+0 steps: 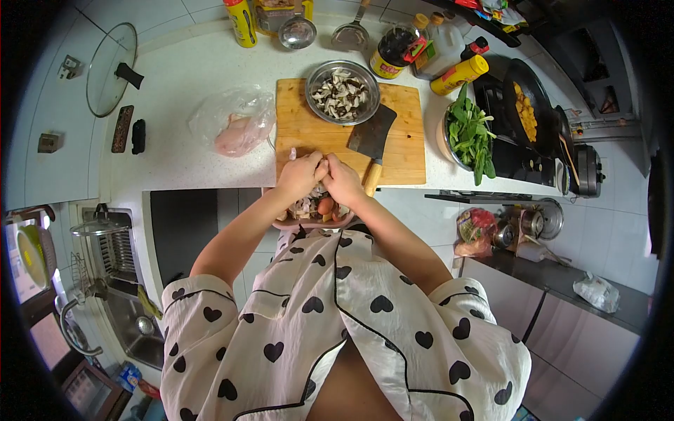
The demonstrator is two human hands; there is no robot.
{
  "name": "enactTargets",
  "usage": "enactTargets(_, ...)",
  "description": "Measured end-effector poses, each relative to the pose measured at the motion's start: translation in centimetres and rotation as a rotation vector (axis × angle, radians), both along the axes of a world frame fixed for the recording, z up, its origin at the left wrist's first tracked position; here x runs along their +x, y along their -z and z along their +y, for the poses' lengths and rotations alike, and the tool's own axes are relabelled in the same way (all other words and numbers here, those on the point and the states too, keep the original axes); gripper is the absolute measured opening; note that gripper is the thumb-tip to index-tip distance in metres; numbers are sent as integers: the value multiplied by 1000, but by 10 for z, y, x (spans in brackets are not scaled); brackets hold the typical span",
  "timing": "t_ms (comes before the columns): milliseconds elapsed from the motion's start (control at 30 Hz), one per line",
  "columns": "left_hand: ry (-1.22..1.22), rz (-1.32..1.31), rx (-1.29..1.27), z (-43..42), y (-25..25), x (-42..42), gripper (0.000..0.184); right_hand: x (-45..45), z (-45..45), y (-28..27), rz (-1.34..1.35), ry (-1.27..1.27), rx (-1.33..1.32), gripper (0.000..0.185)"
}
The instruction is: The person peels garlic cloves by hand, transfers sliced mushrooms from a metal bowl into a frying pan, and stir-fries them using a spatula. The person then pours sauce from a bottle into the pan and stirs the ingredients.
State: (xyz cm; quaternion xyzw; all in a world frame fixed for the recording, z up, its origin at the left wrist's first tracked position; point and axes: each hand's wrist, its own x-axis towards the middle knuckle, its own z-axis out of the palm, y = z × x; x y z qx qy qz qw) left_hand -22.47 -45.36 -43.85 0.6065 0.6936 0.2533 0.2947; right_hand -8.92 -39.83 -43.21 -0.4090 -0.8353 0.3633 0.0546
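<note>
Counter [182, 70] carries the board [404, 151], square to the person, probably for reach. Pink tub [330, 225] is tucked below the counter's front edge, under the hands, likely to catch what falls; long axis left-right, scraps [305, 208] inside. Cleaver [373, 133] lies diagonally: blade away and right, handle back toward the person, over the near edge just beside the right hand [342, 184], likely for easy grabbing. Bowl [309, 104] of cut mushrooms sits at the far side, out of the hands' way. Left hand [300, 175] meets the right over the tub, fingers bent in; can't tell if either pinches anything. Pale pink bit [293, 153] is at the board's near-left edge, beside the left hand; looks roughly upright-long, pointing away, but too small to be sure.
</note>
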Motion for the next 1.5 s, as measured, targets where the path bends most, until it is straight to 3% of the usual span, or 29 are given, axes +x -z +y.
enactTargets(833,103,-82,-52,2,12,-20,35,-6,-8,-5,81,33,-87,34)
enactTargets(933,10,-209,42,-1,10,-22,38,-6,-5,-9,131,53,-126,37)
enactTargets(1033,-166,-581,86,-2,23,-15,36,-4,4,-6,208,40,-118,37)
enactTargets(1133,-217,-1034,-288,2,27,-28,30,-3,10,-5,190,38,-107,35)
enactTargets(1233,-370,-1002,-171,1,14,-16,21,-1,12,-5,175,55,-113,35)
enactTargets(1300,-324,-958,-88,3,15,-17,20,-1,12,-5,179,55,-97,35)
enactTargets(1500,-268,-925,-91,4,16,-21,33,-3,14,-1,287,80,-216,36)
